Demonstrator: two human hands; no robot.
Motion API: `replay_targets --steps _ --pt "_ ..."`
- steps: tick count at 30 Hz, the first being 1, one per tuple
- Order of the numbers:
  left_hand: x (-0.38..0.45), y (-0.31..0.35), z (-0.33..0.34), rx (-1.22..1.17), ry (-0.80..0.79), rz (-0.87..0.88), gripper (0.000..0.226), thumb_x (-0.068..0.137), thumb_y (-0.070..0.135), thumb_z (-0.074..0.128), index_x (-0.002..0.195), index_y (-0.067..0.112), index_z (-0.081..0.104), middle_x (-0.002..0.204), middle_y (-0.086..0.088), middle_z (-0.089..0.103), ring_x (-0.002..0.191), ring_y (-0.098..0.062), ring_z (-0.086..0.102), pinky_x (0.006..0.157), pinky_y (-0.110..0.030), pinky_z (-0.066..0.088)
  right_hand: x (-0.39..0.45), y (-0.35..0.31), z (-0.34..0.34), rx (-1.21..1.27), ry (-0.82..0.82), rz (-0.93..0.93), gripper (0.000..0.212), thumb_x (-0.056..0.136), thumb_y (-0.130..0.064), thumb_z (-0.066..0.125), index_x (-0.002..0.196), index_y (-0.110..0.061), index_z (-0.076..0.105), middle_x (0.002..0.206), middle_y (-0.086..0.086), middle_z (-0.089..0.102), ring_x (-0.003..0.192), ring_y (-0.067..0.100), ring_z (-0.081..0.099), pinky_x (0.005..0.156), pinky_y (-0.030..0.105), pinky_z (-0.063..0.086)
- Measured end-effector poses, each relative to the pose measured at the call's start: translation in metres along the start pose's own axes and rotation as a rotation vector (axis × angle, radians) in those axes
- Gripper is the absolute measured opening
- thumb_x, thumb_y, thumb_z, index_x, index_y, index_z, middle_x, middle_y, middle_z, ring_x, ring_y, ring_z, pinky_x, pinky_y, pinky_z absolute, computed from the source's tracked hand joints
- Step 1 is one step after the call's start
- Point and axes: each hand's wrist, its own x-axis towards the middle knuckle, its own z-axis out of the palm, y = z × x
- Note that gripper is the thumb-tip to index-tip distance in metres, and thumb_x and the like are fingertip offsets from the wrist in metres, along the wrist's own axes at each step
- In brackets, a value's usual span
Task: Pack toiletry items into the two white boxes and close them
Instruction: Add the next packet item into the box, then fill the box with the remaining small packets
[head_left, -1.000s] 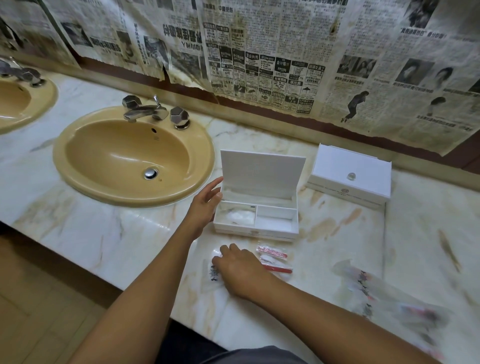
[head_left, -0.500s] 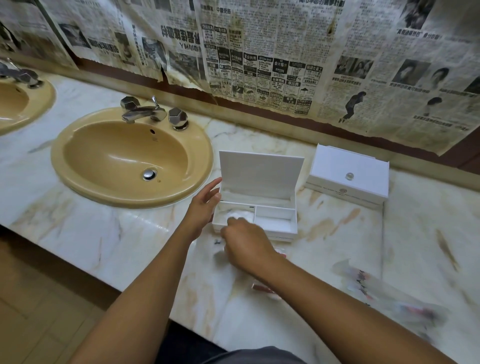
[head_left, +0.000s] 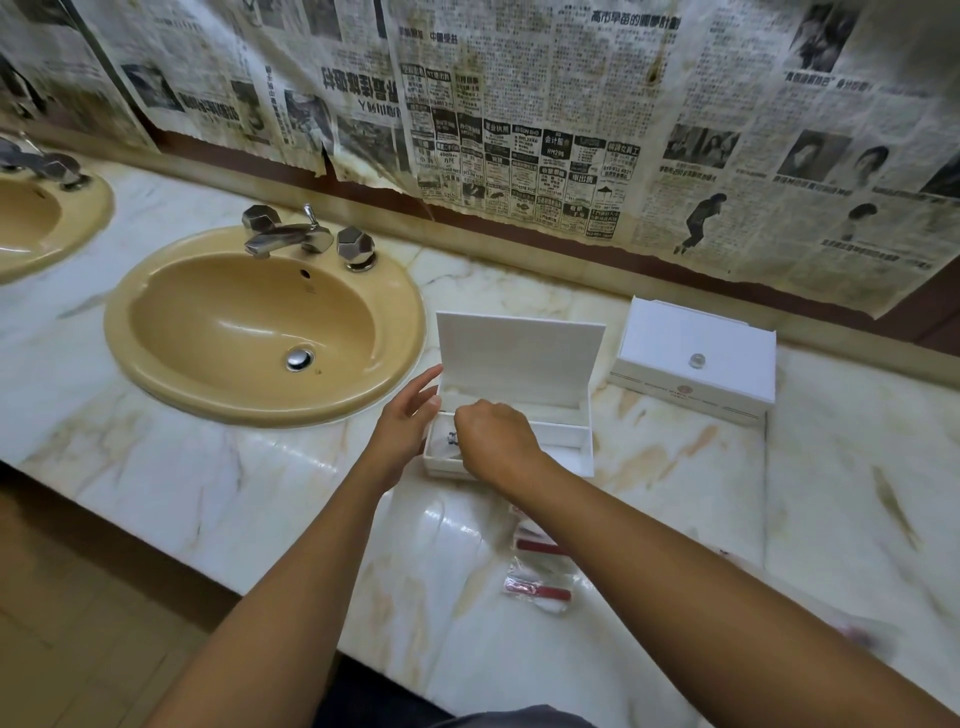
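On the marble counter (head_left: 208, 483), the open box (head_left: 519, 395) sits just right of the sink (head_left: 260, 322), lid upright. The left hand (head_left: 405, 421) rests straight-fingered against the box's left wall. The right hand (head_left: 493, 441) hovers curled over the left compartment, pinching a small packet (head_left: 453, 439) — mostly hidden. The closed box (head_left: 696, 358) stands further right, near the back edge. Red-striped sachets (head_left: 540, 577) lie toward the front edge

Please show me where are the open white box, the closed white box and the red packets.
Open white rectangular box (head_left: 519, 358), head view: inside of its raised lid.
Closed white rectangular box (head_left: 675, 338), head view: its flat lid.
Red items in clear plastic packets (head_left: 540, 592), head view: the nearest red strip.
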Motion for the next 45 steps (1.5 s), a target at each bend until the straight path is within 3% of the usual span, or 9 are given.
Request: replay_targets --steps 4,7,10,13,21,26,32,40,45 --pt "-0.001 0.003 0.001 -0.002 0.000 -0.005 0.038 0.102 0.026 0.050 0.134 0.047 0.054 0.135 0.009 0.057 0.131 -0.009 0.048 0.089 -0.033 0.048 0.009 -0.002 0.003 0.028 -0.121 0.017 0.026 0.094 -0.011 0.049 0.119 -0.006 0.053 0.119 0.013 0.056 0.108 0.030 0.056 0.080 0.032 0.042" --pt "-0.001 0.003 0.001 -0.012 -0.010 -0.013 0.038 0.102 0.027 0.050 0.134 0.047 0.053 0.134 0.009 0.058 0.128 -0.008 0.051 0.093 -0.036 0.050 0.011 -0.003 -0.002 0.048 -0.186 0.039 0.028 0.096 -0.017 0.048 0.122 -0.007 0.051 0.121 0.012 0.055 0.110 0.029 0.055 0.079 0.031 0.041" --pt "-0.004 0.007 0.002 -0.009 0.003 -0.025 0.039 0.103 0.024 0.048 0.139 0.040 0.050 0.126 0.014 0.058 0.105 0.017 0.054 0.073 -0.022 0.046 0.009 -0.003 -0.008 0.051 -0.095 0.016 0.028 0.095 -0.019 0.047 0.119 -0.007 0.053 0.118 0.011 0.057 0.110 0.029 0.054 0.080 0.032 0.040" --pt "-0.003 0.007 0.003 -0.005 0.006 -0.006 0.039 0.104 0.017 0.047 0.138 0.035 0.051 0.118 0.019 0.059 0.091 0.026 0.055 0.080 -0.023 0.048 0.007 -0.010 -0.003 0.134 -0.052 -0.029 0.030 0.094 -0.023 0.045 0.114 -0.006 0.059 0.111 0.013 0.061 0.103 0.030 0.057 0.074 0.033 0.040" --pt "-0.001 0.001 0.000 -0.009 -0.027 0.038 0.038 0.102 0.017 0.050 0.135 0.037 0.055 0.128 0.003 0.065 0.119 -0.014 0.061 0.105 -0.039 0.045 0.008 -0.008 0.022 0.123 -0.271 -0.051 0.059 0.095 -0.056 0.031 0.128 -0.015 0.058 0.142 0.015 0.041 0.133 0.029 0.032 0.106 0.047 0.028" --pt "-0.003 0.002 0.000 0.009 -0.018 0.028 0.037 0.102 0.020 0.051 0.129 0.045 0.057 0.127 0.006 0.066 0.121 -0.017 0.060 0.106 -0.049 0.044 0.004 -0.012 0.030 0.072 -0.293 -0.058 0.071 0.091 -0.063 0.036 0.142 -0.014 0.041 0.151 0.013 0.027 0.140 0.029 0.020 0.112 0.047 0.019" --pt "-0.003 0.004 0.002 0.008 -0.023 0.009 0.038 0.103 0.020 0.049 0.134 0.042 0.054 0.127 0.008 0.065 0.117 -0.012 0.062 0.103 -0.042 0.048 -0.001 -0.009 0.022 0.116 -0.133 -0.042 0.048 0.093 -0.047 0.048 0.124 -0.011 0.057 0.132 0.013 0.047 0.124 0.027 0.039 0.096 0.040 0.038" --pt "-0.005 0.006 0.002 0.015 -0.011 0.011 0.037 0.102 0.024 0.050 0.133 0.044 0.054 0.131 0.007 0.063 0.125 -0.015 0.056 0.107 -0.045 0.044 0.000 -0.003 0.023 0.202 -0.317 0.007 0.071 0.089 -0.067 0.040 0.121 -0.006 0.059 0.137 0.014 0.045 0.127 0.028 0.040 0.092 0.041 0.040" --pt "-0.007 0.009 0.005 -0.002 -0.006 -0.008 0.037 0.103 0.024 0.049 0.137 0.040 0.052 0.127 0.008 0.060 0.117 -0.004 0.055 0.088 -0.029 0.048 -0.002 0.006 0.020 0.309 -0.265 0.017 0.051 0.094 -0.057 0.039 0.082 -0.011 0.058 0.105 0.011 0.062 0.100 0.027 0.056 0.075 0.036 0.043"
